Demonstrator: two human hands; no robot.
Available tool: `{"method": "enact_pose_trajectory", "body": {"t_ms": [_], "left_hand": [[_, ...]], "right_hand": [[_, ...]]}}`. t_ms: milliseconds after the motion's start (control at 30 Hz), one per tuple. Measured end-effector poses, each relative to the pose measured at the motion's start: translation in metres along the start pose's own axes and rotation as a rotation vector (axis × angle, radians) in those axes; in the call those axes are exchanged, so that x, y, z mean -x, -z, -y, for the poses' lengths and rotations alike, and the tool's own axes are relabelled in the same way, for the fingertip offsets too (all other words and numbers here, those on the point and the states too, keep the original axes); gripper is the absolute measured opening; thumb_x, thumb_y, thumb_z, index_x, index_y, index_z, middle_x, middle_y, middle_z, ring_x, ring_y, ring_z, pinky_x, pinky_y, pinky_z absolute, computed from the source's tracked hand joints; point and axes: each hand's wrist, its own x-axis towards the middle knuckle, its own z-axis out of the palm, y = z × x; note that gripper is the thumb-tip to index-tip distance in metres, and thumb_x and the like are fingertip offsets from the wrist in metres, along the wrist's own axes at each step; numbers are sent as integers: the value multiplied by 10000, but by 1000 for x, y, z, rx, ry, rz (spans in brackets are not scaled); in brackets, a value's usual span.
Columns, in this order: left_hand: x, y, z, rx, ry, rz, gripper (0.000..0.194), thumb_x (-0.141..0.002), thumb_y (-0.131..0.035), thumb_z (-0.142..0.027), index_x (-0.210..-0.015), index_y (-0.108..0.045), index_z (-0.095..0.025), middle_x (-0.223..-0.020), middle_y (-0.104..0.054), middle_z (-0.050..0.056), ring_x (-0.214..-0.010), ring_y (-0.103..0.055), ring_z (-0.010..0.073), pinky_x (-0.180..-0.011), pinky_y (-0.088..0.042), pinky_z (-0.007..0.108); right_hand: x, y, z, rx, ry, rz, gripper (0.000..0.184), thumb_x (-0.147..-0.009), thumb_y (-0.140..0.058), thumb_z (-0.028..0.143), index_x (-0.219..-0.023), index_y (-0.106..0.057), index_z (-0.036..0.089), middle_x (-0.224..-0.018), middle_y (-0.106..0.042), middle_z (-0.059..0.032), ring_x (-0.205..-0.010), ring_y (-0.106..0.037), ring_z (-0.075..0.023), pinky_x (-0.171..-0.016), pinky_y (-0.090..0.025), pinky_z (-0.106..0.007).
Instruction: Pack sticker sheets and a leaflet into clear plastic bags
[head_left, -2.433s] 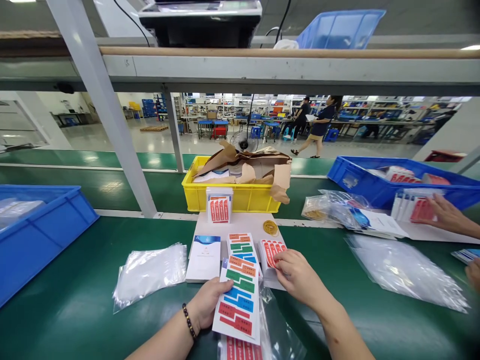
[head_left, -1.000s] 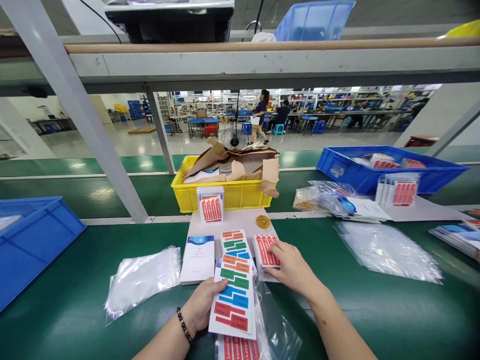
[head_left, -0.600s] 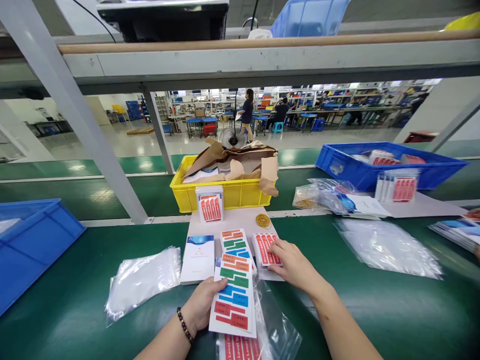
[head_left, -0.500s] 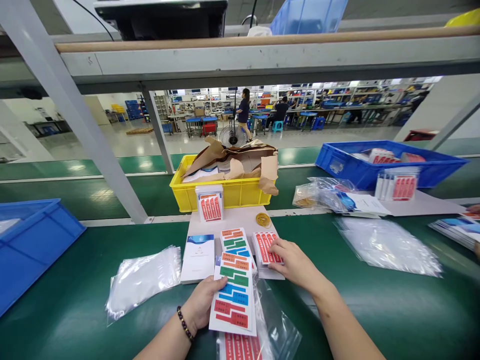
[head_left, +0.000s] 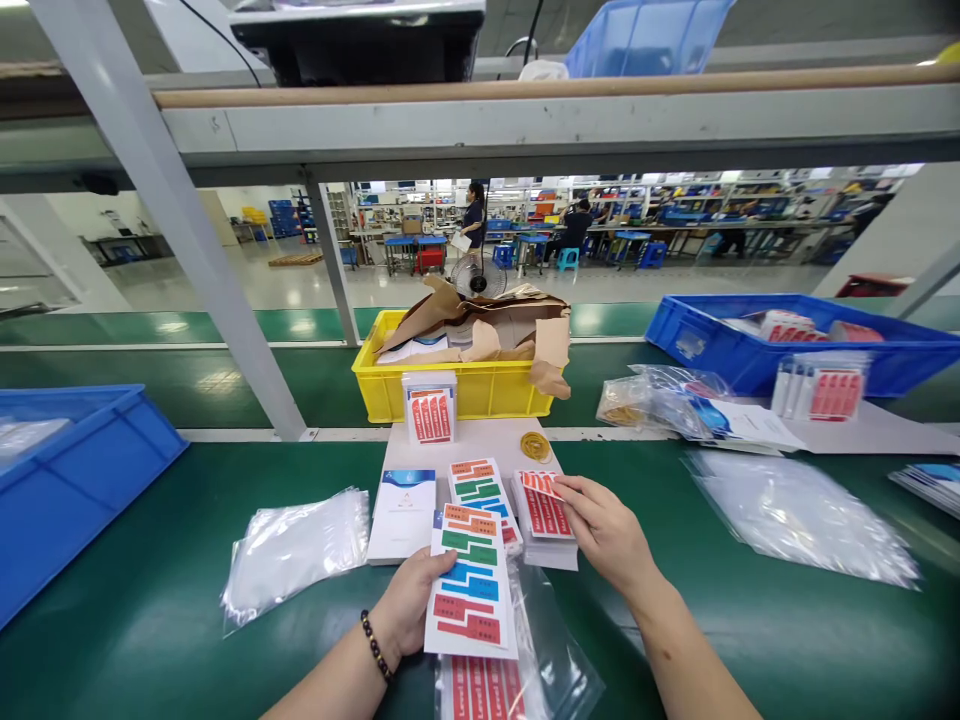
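My left hand (head_left: pixel 411 605) grips a multicolour sticker sheet (head_left: pixel 469 582) with orange, green, blue and red labels, held above a clear plastic bag (head_left: pixel 555 660) on the green belt. Under the sheet lies a red label sheet (head_left: pixel 480 692). My right hand (head_left: pixel 607 530) pinches the top sheet of a stack of red label sheets (head_left: pixel 544 510), its near corner lifted a little. Between them sits a stack of multicolour sheets (head_left: pixel 480 485). A white booklet stack (head_left: pixel 403 512) lies left of that.
A pile of clear bags (head_left: pixel 296 548) lies left; another (head_left: pixel 802 515) lies right. A yellow bin (head_left: pixel 457 392) of brown paper stands behind, with an upright red label pack (head_left: pixel 429 408) and rubber bands (head_left: pixel 536 445). Blue bins stand far left (head_left: pixel 67 480) and back right (head_left: pixel 787 350).
My right hand has stayed on the red label stack and now pinches its top sheet, peeling it up. My left hand keeps the multicolour sheet. The co-worker's hands at right have left the view.
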Motion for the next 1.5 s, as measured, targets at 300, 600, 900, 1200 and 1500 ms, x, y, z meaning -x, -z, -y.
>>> {"method": "enact_pose_trajectory", "body": {"t_ms": [300, 600, 900, 1200, 1500], "left_hand": [[4, -19, -13, 216, 43, 280, 634, -793, -348, -533, -1161, -462, -29, -1137, -538, 178, -1082, -482, 270, -958, -309, 399], [4, -11, -6, -24, -194, 94, 304, -744, -561, -242, -990, -567, -64, -972, -624, 162, -892, -593, 258, -852, -407, 406], [8, -12, -4, -100, -125, 94, 298, -710, -604, -239, -962, -580, -80, -880, -646, 140, -779, -620, 211, -808, -433, 377], [13, -11, -4, -389, -167, 150, 352, -721, -567, -354, -958, -570, -94, -844, -627, 105, -708, -586, 169, -735, -435, 322], [20, -10, -27, -1349, -540, 106, 152, -729, -489, -187, -719, -639, -165, -713, -581, 23, -703, -510, 131, -670, -375, 225]], "right_hand": [[1, -22, 92, -135, 441, 225, 258, -814, -422, 122, -1033, -549, 170, -912, -592, -88, -862, -492, -204, -728, -415, -389], [-2, -20, 89, -248, 326, 376, 242, -799, -495, 340, -979, -570, 196, -850, -547, -67, -782, -487, -176, -689, -421, -328], [0, -38, 56, -526, -373, 277, 368, -848, -378, 331, -1194, -452, 230, -949, -538, -60, -853, -536, -179, -765, -459, -329], [-6, -30, 67, -1283, -734, 512, 399, -715, -599, 363, -1060, -555, 168, -907, -641, -91, -818, -609, -218, -730, -486, -369], [-13, -30, 33, -1352, -1016, -200, 224, -654, -676, 303, -842, -594, 211, -804, -673, -11, -646, -624, -150, -575, -516, -274]]}}
